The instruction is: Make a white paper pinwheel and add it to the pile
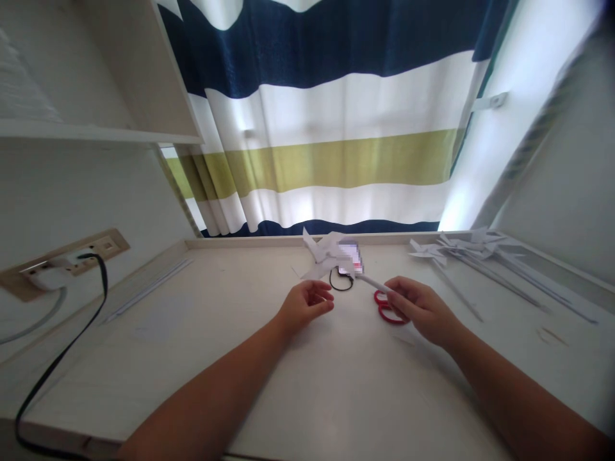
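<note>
White paper pinwheel (327, 255) held above mid-tabletop (202, 333), its stick pinched in the fingers of the right hand (418, 308); left hand (307, 304) loosely curled just below the paper blades, contact with them unclear. Red scissors (387, 308) flat under the right hand, black loop of cord (340, 285) beside. More pinwheels (461, 250) piled far right; striped curtain (336, 128) behind.

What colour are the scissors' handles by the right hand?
Red; the scissors lie beside the right hand, shown in the head view.
</note>
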Demonstrator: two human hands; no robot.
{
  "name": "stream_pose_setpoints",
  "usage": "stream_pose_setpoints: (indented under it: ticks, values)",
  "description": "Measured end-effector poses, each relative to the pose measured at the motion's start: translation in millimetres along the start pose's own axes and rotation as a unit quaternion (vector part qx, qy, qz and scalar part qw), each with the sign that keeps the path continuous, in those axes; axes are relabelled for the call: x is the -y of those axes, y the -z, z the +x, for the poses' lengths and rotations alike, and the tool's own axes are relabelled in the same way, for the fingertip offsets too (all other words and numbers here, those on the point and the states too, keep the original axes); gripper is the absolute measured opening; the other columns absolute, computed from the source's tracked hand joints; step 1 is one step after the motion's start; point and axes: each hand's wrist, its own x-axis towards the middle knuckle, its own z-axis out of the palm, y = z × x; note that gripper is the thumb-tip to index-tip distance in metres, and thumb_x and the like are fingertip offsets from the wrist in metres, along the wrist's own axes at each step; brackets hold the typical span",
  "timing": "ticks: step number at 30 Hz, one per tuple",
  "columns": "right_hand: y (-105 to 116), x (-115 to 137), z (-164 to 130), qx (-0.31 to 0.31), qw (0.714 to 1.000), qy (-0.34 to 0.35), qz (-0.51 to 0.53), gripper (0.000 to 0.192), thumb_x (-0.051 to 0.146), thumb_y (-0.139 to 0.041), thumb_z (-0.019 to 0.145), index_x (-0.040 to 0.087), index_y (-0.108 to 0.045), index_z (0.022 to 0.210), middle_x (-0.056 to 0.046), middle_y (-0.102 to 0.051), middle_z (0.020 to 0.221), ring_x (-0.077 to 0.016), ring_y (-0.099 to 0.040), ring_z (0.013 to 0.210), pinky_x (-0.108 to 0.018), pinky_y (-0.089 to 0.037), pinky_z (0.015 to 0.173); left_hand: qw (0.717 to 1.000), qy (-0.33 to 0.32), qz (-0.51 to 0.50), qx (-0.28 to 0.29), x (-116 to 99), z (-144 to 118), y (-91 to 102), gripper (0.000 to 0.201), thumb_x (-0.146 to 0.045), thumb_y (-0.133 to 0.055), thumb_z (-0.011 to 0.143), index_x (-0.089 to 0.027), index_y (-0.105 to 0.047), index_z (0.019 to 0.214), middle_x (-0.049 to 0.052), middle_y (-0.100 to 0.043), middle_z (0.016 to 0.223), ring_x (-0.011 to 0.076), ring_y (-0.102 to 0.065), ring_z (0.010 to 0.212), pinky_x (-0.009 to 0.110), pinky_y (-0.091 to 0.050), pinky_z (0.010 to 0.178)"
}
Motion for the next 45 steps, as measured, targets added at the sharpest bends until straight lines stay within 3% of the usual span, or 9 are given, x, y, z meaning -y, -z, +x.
stream_pose_setpoints:
  ticks: [4, 8, 19, 24, 27, 30, 36, 42, 45]
  values:
    - [-1.8, 3.7, -4.7, 0.089, 0.983, -0.009, 0.16, 0.025, 0.04, -0.05, 0.088, 0.016, -0.057, 0.084, 0.003, -0.045, 0.051, -0.0094, -0.036, 0.044, -0.025, -0.025, 0.046, 0.999, -0.025, 0.023, 0.016, -0.2, -2.0, -1.3, 0.031, -0.032, -0.073, 0.068, -0.016, -0.064, 0.093, 0.005, -0.064, 0.078, 0.014, -0.058, 0.068, 0.026, -0.045, 0.062]
    - [-4.5, 6.0, -10.8, 0.172, 0.955, 0.003, 0.24, 0.022, 0.037, -0.052, 0.088, 0.016, -0.06, 0.085, 0.001, -0.046, 0.056, -0.0092, -0.038, 0.045, -0.025, -0.024, 0.047, 0.997, -0.023, 0.076, -0.003, -3.8, -3.3, -3.7, 0.019, -0.032, -0.072, 0.068, -0.019, -0.066, 0.082, 0.003, -0.062, 0.07, 0.0142, -0.055, 0.062, 0.025, -0.042, 0.057]
    - [-3.8, 12.2, -14.2, 0.195, 0.937, 0.029, 0.288, 0.019, 0.034, -0.056, 0.086, 0.016, -0.062, 0.087, 0.001, -0.044, 0.059, -0.0093, -0.039, 0.048, -0.025, -0.026, 0.047, 0.996, -0.027, 0.087, 0.006, 4.6, 0.8, -1.1, 0.017, -0.032, -0.069, 0.07, -0.018, -0.067, 0.08, 0.004, -0.062, 0.071, 0.0145, -0.052, 0.062, 0.026, -0.043, 0.059]
    - [-3.4, 10.4, -13.5, 0.199, 0.932, 0.052, 0.298, 0.018, 0.031, -0.054, 0.088, 0.014, -0.061, 0.09, 0.001, -0.045, 0.06, -0.008, -0.039, 0.05, -0.024, -0.026, 0.047, 0.996, -0.021, 0.088, -0.003, 0.0, 0.7, -4.2, 0.02, -0.032, -0.072, 0.066, -0.014, -0.062, 0.063, 0.001, -0.055, 0.06, 0.0112, -0.046, 0.057, 0.023, -0.038, 0.056]
    - [-2.6, 8.7, -12.3, 0.2, 0.934, 0.05, 0.292, 0.018, 0.031, -0.053, 0.089, 0.015, -0.06, 0.091, 0.001, -0.046, 0.061, -0.0076, -0.039, 0.049, -0.023, -0.026, 0.047, 0.999, -0.028, 0.022, 0.0, 0.0, 1.5, -3.1, 0.025, -0.036, -0.072, 0.067, -0.014, -0.062, 0.061, 0.002, -0.056, 0.06, 0.012, -0.048, 0.058, 0.025, -0.042, 0.059]
    - [-1.5, 6.5, -10.2, 0.178, 0.95, 0.022, 0.254, 0.017, 0.031, -0.052, 0.09, 0.015, -0.06, 0.091, 0.001, -0.047, 0.064, -0.0077, -0.04, 0.05, -0.023, -0.029, 0.047, 0.996, -0.035, -0.083, -0.01, 0.1, 0.7, 0.4, 0.034, -0.047, -0.068, 0.07, -0.014, -0.067, 0.076, 0.006, -0.063, 0.07, 0.0147, -0.054, 0.062, 0.027, -0.044, 0.061]
    - [-4.3, 3.6, -4.9, 0.143, 0.98, -0.045, 0.13, 0.019, 0.034, -0.051, 0.09, 0.016, -0.059, 0.092, 0.003, -0.048, 0.059, -0.0081, -0.041, 0.05, -0.023, -0.031, 0.049, 0.959, -0.068, -0.275, -0.005, -7.2, -2.5, 4.3, 0.054, -0.062, -0.057, 0.072, -0.017, -0.063, 0.101, 0.008, -0.067, 0.092, 0.0176, -0.061, 0.074, 0.03, -0.048, 0.066]
    - [-7.2, -4.4, -0.8, 0.135, 0.986, -0.073, 0.062, 0.029, 0.041, -0.045, 0.092, 0.016, -0.059, 0.089, 0.004, -0.046, 0.052, -0.008, -0.036, 0.046, -0.024, -0.028, 0.047, 0.963, -0.064, -0.213, -0.151, -9.8, 3.6, 5.6, 0.024, -0.037, -0.069, 0.073, -0.019, -0.063, 0.087, 0.0, -0.064, 0.081, 0.0112, -0.061, 0.072, 0.023, -0.047, 0.064]
    - [-6.4, -6.6, -0.2, 0.131, 0.988, -0.076, 0.038, 0.031, 0.042, -0.044, 0.091, 0.016, -0.06, 0.088, 0.004, -0.046, 0.051, -0.0087, -0.037, 0.046, -0.024, -0.029, 0.046, 0.969, -0.038, -0.174, -0.174, -8.3, 6.1, 6.6, 0.023, -0.032, -0.073, 0.069, -0.018, -0.064, 0.083, 0.0, -0.063, 0.08, 0.0108, -0.06, 0.073, 0.023, -0.048, 0.065]
